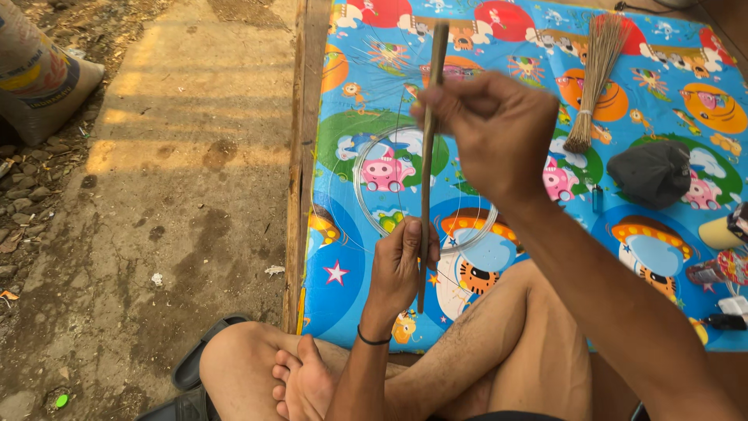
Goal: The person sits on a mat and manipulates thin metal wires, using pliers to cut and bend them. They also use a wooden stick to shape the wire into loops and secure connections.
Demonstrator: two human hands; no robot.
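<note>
A bright cartoon-printed mat (374, 47) covers the raised surface, with a packed dirt floor (179, 179) at nine o'clock. The left hand (399, 269) closes its grip around the lower end of a thin wooden stick (431, 117), while the right hand (495, 129) pinches it at twelve o'clock from there. A small broom bundle (596, 78) lies at two o'clock.

Beyond your fingers (405, 257), a colourful cartoon play mat (351, 93) on a wooden platform (296, 156) carries everything. On it: a clear wire coil (366, 195) just past your fingertips, a broom bundle (596, 78) and dark cap (650, 171) further right.
</note>
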